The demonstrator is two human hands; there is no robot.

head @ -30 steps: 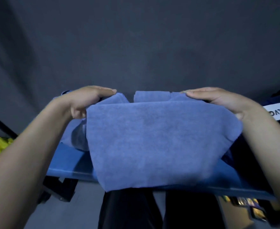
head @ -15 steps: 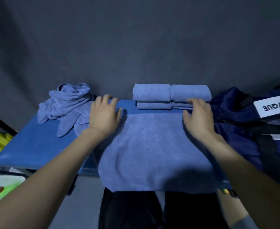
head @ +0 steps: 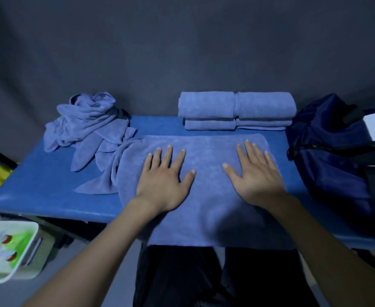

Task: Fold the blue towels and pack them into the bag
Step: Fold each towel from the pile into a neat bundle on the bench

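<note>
The fingers of the left hand [head: 163,180] lie straight and slightly spread, palm down, pressing flat on the soft blue terry towel [head: 206,196] and gripping nothing; the right hand [head: 256,176] lies the same way just to its right, fingers straight and fanned, thumb out toward the left hand, with a bare strip of cloth between the two. The towel under them is spread smooth across the middle of the blue padded table [head: 38,182], its far edge straight and running just short of the stack at the back, its near edge hanging over the table's front edge above the person's dark trousers. Its left side is rumpled where it meets the heap of loose, crumpled blue towels [head: 89,125], one tail of which lies in a point on the table beside it. Behind the spread towel, against the dark grey backdrop, sits the stack of folded blue towels [head: 236,110], two side by side in each of two layers, apart from the towel's far edge by a thin band of table. At the right end stands the dark navy fabric bag [head: 328,165] with a white label, its side close to the towel's right edge. Bare tabletop shows to the left front of the heap. Below the table's left corner rests a white plastic tray [head: 7,251] holding green and red items that are too blurred to identify.
</note>
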